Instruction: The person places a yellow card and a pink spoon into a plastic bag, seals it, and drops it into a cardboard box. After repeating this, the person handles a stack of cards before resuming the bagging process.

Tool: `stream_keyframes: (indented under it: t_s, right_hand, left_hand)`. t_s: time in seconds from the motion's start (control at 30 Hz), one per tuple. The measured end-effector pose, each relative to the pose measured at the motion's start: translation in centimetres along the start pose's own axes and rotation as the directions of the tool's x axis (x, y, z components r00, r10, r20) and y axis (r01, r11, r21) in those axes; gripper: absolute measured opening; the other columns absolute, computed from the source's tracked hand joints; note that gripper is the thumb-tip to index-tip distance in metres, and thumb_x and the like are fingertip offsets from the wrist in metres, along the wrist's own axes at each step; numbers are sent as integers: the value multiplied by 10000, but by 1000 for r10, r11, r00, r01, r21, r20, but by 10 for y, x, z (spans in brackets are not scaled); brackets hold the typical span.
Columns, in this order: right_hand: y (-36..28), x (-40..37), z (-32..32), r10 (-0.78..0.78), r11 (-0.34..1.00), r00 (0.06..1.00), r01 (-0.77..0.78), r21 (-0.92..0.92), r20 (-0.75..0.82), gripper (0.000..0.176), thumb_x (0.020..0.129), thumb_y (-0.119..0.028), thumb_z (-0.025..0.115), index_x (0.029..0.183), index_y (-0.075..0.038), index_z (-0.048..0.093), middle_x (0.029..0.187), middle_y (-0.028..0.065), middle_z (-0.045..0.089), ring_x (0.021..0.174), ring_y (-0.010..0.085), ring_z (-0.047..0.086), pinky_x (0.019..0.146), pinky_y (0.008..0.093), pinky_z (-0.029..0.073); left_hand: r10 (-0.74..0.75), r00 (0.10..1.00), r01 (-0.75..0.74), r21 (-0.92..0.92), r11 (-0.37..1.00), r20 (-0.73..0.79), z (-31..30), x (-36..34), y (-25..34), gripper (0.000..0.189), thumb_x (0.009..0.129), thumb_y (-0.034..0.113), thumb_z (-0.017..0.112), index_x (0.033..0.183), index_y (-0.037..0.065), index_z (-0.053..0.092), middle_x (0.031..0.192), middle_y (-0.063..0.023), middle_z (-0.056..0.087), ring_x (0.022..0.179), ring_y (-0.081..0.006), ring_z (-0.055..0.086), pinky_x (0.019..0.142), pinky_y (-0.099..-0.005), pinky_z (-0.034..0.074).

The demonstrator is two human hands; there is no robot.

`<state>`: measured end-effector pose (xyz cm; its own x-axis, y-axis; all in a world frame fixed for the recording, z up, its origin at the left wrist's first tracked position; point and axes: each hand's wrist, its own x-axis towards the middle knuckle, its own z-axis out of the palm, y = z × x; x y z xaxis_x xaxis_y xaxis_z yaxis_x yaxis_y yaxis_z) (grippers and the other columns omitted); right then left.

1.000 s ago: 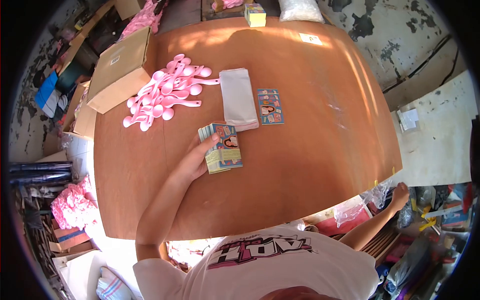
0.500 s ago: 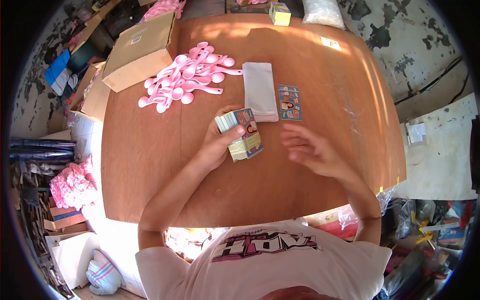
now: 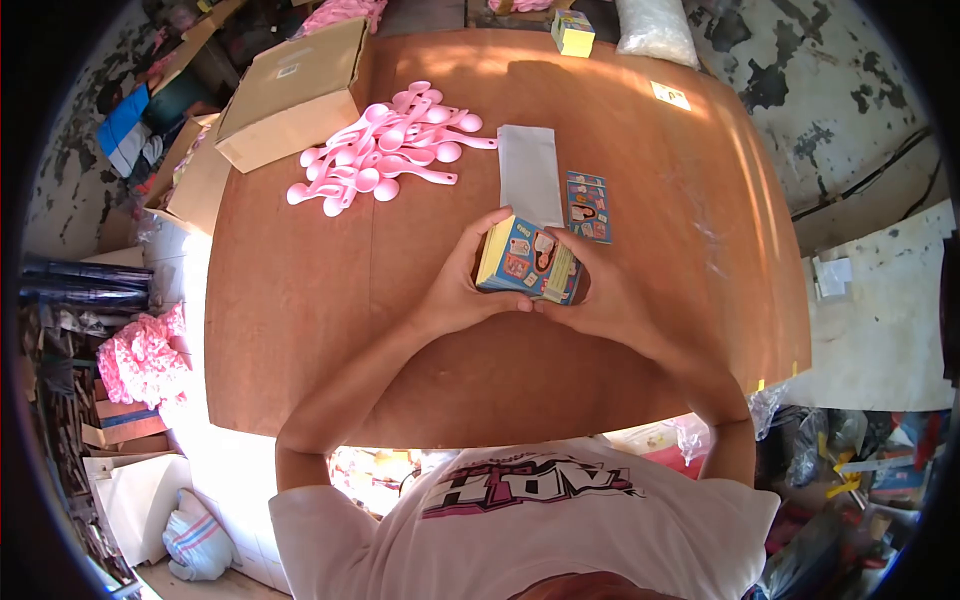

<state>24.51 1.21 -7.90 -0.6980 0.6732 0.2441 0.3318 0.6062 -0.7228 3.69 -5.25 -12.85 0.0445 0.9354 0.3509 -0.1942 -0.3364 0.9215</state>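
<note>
A thick stack of printed cards [image 3: 530,258], blue on its face with small pictures, is held between both hands above the table. My left hand [image 3: 468,285] is closed round its left side, the thumb along the near edge. On the right side, my right hand [image 3: 595,295] grips the same stack, its thumb near the left one. Just beyond lies a pile of flat whitish plastic bags [image 3: 528,170], partly covered by the stack. A few similar blue cards [image 3: 588,210] rest on the table right of the bags.
Pink measuring spoons [image 3: 385,150] are heaped left of the bags, beside a cardboard box [image 3: 295,95]. At the far edge of the wooden table [image 3: 400,370] stand a block of cards [image 3: 572,33] and a clear plastic bag [image 3: 655,30]. A small card [image 3: 670,95] lies far right.
My right hand has come in from the right and taken hold of the card stack too. The stack has turned and shifted right, its blue face now more visible.
</note>
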Motion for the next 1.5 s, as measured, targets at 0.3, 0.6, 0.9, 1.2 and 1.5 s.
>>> stream_keyframes:
  t_s: [0.3,0.6,0.9,1.2,1.5]
  right_hand:
    - [10,-14,-15,-337,867,940,329,-374,45,811,579,-47,837,1324,-106,523,1200,101,526,1092,328,529,892,427,494]
    - [-5,-4,-19,-258,944,964,267,-193,70,743,664,-230,865,1302,-63,524,1165,133,579,1084,346,563,882,431,488]
    - [-16,11,-10,322,532,935,-309,788,148,554,822,-156,781,1282,-16,505,1169,103,632,1096,192,613,940,374,510]
    - [12,-6,-17,282,607,956,-242,757,79,527,782,-30,782,1239,-56,521,1177,75,622,1112,174,592,983,367,486]
    - [42,-22,-11,156,955,982,-178,238,110,687,702,-35,837,1311,-34,517,1341,108,540,1229,212,520,1040,368,417]
  left_hand:
    - [109,984,-166,520,838,138,5,1,6,665,697,-40,799,1284,67,505,1254,-141,553,1164,-296,580,953,-362,504]
    - [76,975,-180,545,819,207,0,1,6,572,723,-109,713,1237,71,541,1187,-126,590,1138,-296,597,908,-366,524]
    - [-113,994,111,-174,978,0,10,5,26,905,801,-28,751,1499,80,186,1419,-117,354,1234,-258,526,965,-387,529]
    - [108,993,-113,467,877,38,15,4,36,678,709,-12,766,1335,58,515,1190,-122,607,1126,-250,613,905,-375,520]
    - [-8,972,-154,661,734,235,6,6,32,647,692,8,719,1314,63,551,1236,-154,578,1141,-338,573,944,-396,488]
